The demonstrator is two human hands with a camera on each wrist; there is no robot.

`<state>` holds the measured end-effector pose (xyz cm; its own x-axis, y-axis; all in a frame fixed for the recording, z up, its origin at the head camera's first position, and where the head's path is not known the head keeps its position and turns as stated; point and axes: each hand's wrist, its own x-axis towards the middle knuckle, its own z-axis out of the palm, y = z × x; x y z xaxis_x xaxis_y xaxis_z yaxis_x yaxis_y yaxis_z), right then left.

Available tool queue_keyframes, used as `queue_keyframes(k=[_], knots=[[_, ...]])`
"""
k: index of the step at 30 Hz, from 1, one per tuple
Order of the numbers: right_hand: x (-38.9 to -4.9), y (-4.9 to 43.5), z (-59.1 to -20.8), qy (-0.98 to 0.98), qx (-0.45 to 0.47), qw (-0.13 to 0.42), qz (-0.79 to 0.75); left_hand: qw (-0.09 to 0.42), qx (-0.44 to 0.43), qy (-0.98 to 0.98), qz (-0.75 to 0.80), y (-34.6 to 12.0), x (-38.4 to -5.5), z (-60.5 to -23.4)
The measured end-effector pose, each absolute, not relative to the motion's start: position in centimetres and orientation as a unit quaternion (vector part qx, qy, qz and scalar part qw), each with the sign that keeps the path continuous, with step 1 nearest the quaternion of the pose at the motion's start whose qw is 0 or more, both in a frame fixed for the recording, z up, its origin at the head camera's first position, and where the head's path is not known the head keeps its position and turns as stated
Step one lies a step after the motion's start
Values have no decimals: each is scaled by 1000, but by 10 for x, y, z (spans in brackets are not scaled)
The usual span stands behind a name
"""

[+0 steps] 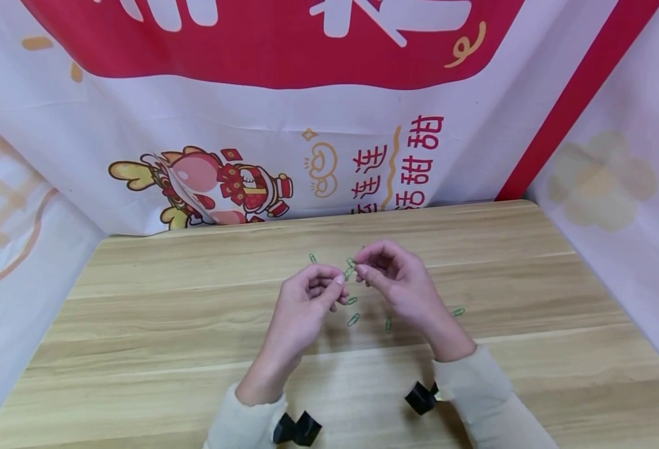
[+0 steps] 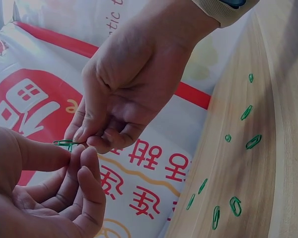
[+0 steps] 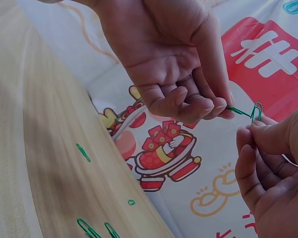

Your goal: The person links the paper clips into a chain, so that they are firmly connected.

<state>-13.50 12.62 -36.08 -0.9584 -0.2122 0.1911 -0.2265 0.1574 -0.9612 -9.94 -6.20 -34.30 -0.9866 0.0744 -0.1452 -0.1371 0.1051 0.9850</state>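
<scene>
Loose green clips (image 2: 254, 142) lie scattered on the worktop (image 1: 166, 324), printed cloth (image 1: 284, 106) behind; above, the left hand (image 1: 308, 307) pinches a paper clip (image 3: 239, 111) meeting a second clip (image 3: 257, 110) pinched by the right hand (image 1: 399, 280).

The head camera looks forward and down from the near side of the tabletop (image 1: 138, 349), far enough back to show both far corners and the printed cloth (image 1: 284, 106) beyond. The left-wrist camera, close beside the left hand (image 1: 305, 305), faces the right hand (image 1: 401, 279) and the tabletop's far right corner, its picture tilted. The right-wrist camera, also close and tilted, faces the left hand and far left corner. All three share the meeting hands.
</scene>
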Motion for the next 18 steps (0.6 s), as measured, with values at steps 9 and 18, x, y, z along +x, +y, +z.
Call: queue_keyframes(k=[9, 18], knots=[[-135, 126, -363, -758, 150, 9, 635, 77, -19, 732, 677, -62, -99, -345], [-134, 126, -363, -761, 154, 13, 630, 77, -20, 727, 682, -62, -99, -346]])
